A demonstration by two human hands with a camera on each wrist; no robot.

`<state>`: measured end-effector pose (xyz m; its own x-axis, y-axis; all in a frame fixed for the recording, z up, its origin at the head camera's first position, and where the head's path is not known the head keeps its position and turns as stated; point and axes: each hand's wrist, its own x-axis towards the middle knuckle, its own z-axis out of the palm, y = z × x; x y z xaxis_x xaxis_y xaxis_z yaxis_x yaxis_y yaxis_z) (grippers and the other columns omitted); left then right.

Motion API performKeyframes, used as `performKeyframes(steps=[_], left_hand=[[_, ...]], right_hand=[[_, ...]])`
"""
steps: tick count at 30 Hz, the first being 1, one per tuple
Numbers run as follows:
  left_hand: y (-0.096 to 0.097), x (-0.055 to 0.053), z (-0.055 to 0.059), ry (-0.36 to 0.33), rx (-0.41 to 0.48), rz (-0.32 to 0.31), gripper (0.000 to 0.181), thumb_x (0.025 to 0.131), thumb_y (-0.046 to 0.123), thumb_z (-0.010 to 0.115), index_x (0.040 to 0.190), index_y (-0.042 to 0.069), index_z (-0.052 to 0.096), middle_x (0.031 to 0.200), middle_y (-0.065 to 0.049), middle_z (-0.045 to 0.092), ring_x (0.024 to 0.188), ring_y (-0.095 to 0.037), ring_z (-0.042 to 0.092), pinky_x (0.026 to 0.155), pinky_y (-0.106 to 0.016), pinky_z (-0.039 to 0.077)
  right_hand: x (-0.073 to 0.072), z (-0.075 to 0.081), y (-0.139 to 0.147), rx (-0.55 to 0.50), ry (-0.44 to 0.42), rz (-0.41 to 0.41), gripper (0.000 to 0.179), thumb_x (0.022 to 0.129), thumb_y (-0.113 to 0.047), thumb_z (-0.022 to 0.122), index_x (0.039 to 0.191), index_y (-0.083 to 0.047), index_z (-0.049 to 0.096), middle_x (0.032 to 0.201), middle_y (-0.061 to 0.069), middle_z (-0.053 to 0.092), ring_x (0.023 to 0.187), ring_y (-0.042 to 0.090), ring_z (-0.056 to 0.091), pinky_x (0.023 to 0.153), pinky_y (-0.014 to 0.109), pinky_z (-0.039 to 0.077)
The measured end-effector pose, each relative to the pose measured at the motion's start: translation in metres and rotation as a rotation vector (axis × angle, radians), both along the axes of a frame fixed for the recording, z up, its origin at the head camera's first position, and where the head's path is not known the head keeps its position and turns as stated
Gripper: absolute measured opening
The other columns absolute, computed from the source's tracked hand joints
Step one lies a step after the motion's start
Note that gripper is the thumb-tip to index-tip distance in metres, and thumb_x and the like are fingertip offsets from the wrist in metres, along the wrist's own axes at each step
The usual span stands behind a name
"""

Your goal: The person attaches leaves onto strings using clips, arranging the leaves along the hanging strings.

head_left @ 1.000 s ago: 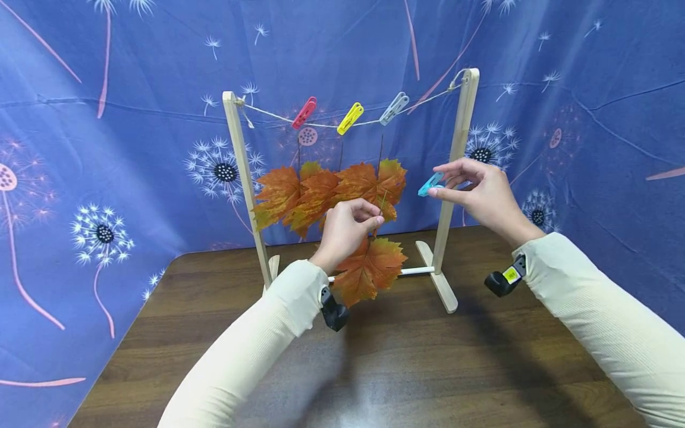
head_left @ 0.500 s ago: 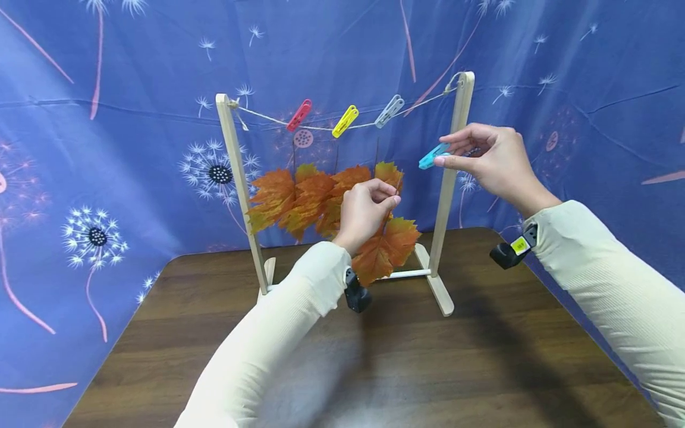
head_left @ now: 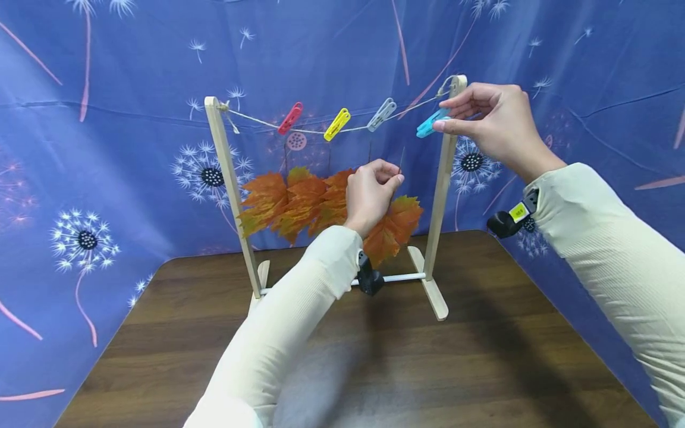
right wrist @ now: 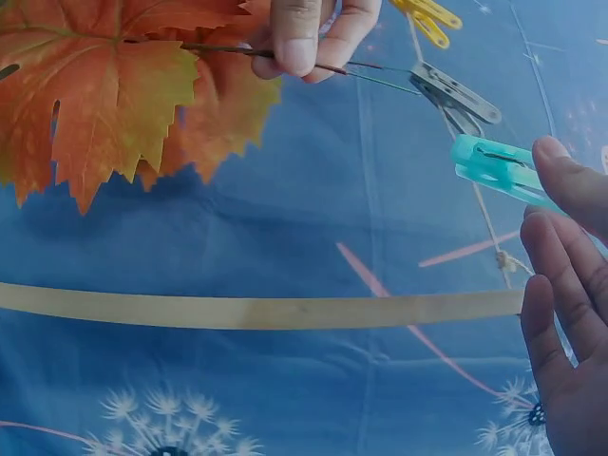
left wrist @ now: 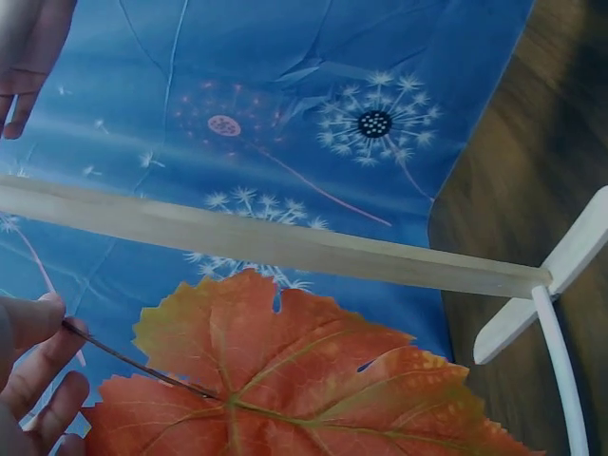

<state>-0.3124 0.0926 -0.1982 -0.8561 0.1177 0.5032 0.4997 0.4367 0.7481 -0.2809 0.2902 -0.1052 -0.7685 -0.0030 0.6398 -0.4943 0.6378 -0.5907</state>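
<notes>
My left hand (head_left: 371,195) pinches the thin stem of an orange artificial maple leaf (head_left: 394,227), which hangs below the fingers. In the left wrist view the stem (left wrist: 142,366) runs from thumb and fingertips to the leaf. My right hand (head_left: 497,126) holds a turquoise clothespin (head_left: 430,123) between thumb and fingers, near the right post. In the right wrist view this clothespin sits apart from the string and the stem tip. Red (head_left: 290,117), yellow (head_left: 337,124) and grey (head_left: 382,115) clothespins grip the string, with similar leaves (head_left: 264,199) hanging below, partly hidden by my left hand.
The string (head_left: 250,119) spans a wooden stand with a left post (head_left: 230,184) and a right post (head_left: 443,190). Its feet stand on a brown wooden table (head_left: 455,362). A blue dandelion-print cloth (head_left: 134,178) hangs behind.
Both hands have risen, the left one also moving right, lifting its leaf toward the string. The turquoise clothespin has come up to about string height. The view has shifted slightly.
</notes>
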Motion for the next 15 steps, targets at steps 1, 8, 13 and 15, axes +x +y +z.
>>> performKeyframes(steps=[1,8,13,15], left_hand=[[0.001,-0.001,0.002,0.005,0.004,0.01,0.012,0.095,0.023,0.075,0.102,0.013,0.077,0.09,0.002,0.078,0.08,-0.012,0.069,0.074,-0.028,0.051],[0.015,-0.009,0.01,0.025,-0.002,0.052,0.013,0.097,0.026,0.072,0.104,0.016,0.076,0.093,0.003,0.078,0.079,-0.01,0.068,0.072,-0.027,0.05],[0.028,-0.013,0.018,-0.008,0.029,0.075,0.015,0.097,0.029,0.072,0.106,0.018,0.076,0.091,0.006,0.077,0.075,-0.007,0.065,0.072,-0.026,0.049],[0.032,-0.015,0.02,-0.029,0.056,0.1,0.015,0.097,0.03,0.072,0.106,0.019,0.076,0.09,0.007,0.077,0.075,-0.006,0.065,0.073,-0.026,0.049]], right_hand=[[-0.001,0.003,0.0,0.0,0.001,-0.004,0.028,0.085,-0.022,0.086,0.11,-0.012,0.078,0.083,-0.02,0.069,0.081,0.001,0.064,0.076,0.016,0.046],[-0.008,0.019,-0.003,0.035,0.025,-0.032,0.031,0.086,-0.023,0.084,0.112,-0.008,0.077,0.083,-0.023,0.067,0.08,-0.002,0.063,0.076,0.014,0.046],[-0.012,0.025,-0.005,0.051,0.002,-0.052,0.034,0.087,-0.027,0.082,0.115,-0.008,0.076,0.082,-0.022,0.065,0.081,-0.002,0.062,0.076,0.015,0.046],[-0.014,0.027,-0.005,0.05,-0.009,-0.054,0.033,0.087,-0.027,0.082,0.114,-0.008,0.076,0.082,-0.021,0.065,0.081,-0.002,0.062,0.076,0.016,0.045]])
